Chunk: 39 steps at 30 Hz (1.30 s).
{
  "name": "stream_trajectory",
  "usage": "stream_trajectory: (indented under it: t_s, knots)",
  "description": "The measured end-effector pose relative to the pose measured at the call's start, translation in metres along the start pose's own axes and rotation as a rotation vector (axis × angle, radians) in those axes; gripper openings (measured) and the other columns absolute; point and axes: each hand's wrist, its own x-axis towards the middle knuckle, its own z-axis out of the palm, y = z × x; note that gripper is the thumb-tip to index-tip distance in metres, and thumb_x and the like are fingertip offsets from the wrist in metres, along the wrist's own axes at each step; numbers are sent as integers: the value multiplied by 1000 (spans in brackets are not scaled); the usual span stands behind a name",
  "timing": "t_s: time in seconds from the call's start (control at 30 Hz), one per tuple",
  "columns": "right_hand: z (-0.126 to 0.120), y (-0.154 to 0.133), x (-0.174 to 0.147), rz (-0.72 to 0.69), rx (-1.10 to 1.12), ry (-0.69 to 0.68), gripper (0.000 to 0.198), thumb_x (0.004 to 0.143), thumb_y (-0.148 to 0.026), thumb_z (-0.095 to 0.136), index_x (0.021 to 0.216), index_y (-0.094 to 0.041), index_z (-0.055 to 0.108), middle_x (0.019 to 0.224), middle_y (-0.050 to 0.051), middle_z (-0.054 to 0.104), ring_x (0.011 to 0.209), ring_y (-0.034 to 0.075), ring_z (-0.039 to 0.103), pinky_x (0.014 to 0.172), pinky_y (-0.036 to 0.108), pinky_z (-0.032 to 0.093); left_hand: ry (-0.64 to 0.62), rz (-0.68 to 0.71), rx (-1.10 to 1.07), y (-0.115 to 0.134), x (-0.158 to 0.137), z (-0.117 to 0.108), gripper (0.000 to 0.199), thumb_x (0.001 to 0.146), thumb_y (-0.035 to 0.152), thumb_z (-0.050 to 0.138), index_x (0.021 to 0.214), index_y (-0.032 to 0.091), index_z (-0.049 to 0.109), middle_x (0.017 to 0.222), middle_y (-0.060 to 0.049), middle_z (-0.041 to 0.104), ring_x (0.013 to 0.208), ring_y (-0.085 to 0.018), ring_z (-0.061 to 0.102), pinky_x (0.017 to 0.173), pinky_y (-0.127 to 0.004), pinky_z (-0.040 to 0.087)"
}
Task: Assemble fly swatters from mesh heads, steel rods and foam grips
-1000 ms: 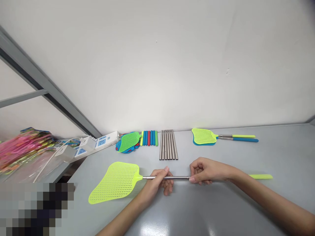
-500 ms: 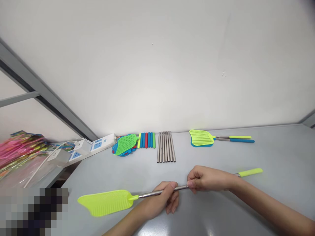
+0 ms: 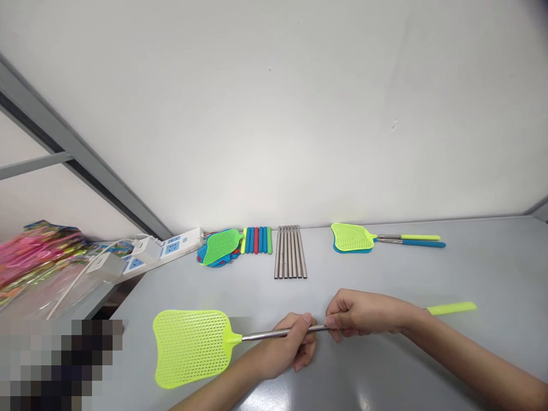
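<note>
Looks like the shaft-adjusting step tbh: left hand (image 3: pixel 295 345) and right hand (image 3: pixel 363 311) both grip the yellow-green fly swatter (image 3: pixel 192 345) running across them, so next probably needs a straight, steady slide.

Three whole swatters (image 3: pixel 192 348), seven loose grips (image 3: pixel 256 240), seven metal rods (image 3: pixel 290 252)

The person's left hand (image 3: pixel 289 345) is bare, with slender fingers (image 3: pixel 305 355) and a smooth, rounded thumb (image 3: pixel 299 331); its narrow wrist leads into a slim, uncovered left forearm (image 3: pixel 220 387). The right hand (image 3: pixel 363 311), similarly slender and ungloved, joins a bare right forearm (image 3: pixel 462 355) that broadens evenly away from the wrist, bare as far as it shows.
</note>
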Motion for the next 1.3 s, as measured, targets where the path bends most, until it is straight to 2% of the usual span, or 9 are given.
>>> stream_trajectory:
  t_s: [0.2, 0.37, 0.53, 0.63, 0.8, 0.93, 1.07, 1.2, 1.3]
  knots:
    - [3, -1, 3, -7, 37, -6, 30, 81, -33, 47, 64, -12, 57, 47, -6, 34, 42, 4, 26, 40, 17, 20, -36, -42, 3, 4, 4, 1, 49, 87, 46, 14, 65, 16, 47, 39, 7, 34, 39, -8, 29, 46, -21, 28]
    - [1, -2, 2, -2, 46, 9, 30, 81, -34, 48, 64, -11, 57, 48, -6, 35, 42, 4, 27, 39, 17, 20, -65, -24, -10, 7, 7, 1, 50, 86, 46, 14, 61, 16, 45, 38, 6, 33, 37, -7, 28, 43, -21, 25]
    - [-1, -1, 2, 37, 68, -6, 32, 80, -38, 48, 65, -12, 56, 46, -6, 34, 39, 3, 24, 35, 17, 16, -90, 9, -35, 7, 11, 2, 50, 87, 45, 13, 68, 15, 48, 39, 7, 32, 38, -8, 27, 44, -22, 25]
    - [-1, 1, 3, 56, 88, -15, 32, 78, -39, 49, 63, -12, 55, 44, -7, 33, 38, 4, 25, 35, 18, 15, -106, -5, -21, 8, 12, 2, 48, 88, 43, 11, 68, 16, 46, 39, 7, 32, 38, -8, 27, 44, -22, 25]
    - [0, 3, 4, 89, 117, -16, 32, 77, -40, 51, 62, -12, 55, 41, -7, 32, 38, 4, 24, 34, 18, 15, -63, -32, 25, 9, 10, 4, 50, 87, 46, 13, 58, 17, 42, 39, 6, 32, 40, -8, 28, 48, -22, 28]
    - [0, 4, 5, 97, 134, -23, 36, 76, -45, 52, 63, -12, 57, 43, -7, 34, 38, 4, 25, 35, 18, 15, -34, -43, -105, 4, 11, 7, 45, 85, 48, 19, 66, 17, 44, 37, 8, 33, 36, -7, 27, 42, -21, 24]
    - [-1, 2, 4, 75, 149, -13, 38, 75, -49, 52, 68, -11, 59, 48, -6, 38, 40, 3, 27, 36, 18, 16, 13, -46, -258, -4, 16, 9, 45, 83, 51, 25, 55, 17, 38, 34, 8, 30, 30, -5, 25, 35, -20, 18]
    - [-3, -2, 5, 11, 161, 79, 36, 73, -48, 56, 70, -12, 59, 50, -5, 43, 42, 4, 31, 39, 17, 20, 105, -18, -390, -10, 25, 8, 45, 80, 51, 34, 50, 18, 36, 29, 8, 29, 25, -4, 22, 30, -20, 14]
    - [-3, -3, 6, -28, 133, 156, 34, 71, -46, 58, 71, -12, 58, 52, -3, 46, 44, 4, 34, 41, 16, 24, 130, -18, -486, -11, 29, 5, 43, 79, 48, 41, 49, 18, 36, 28, 8, 31, 23, -4, 24, 29, -19, 17]
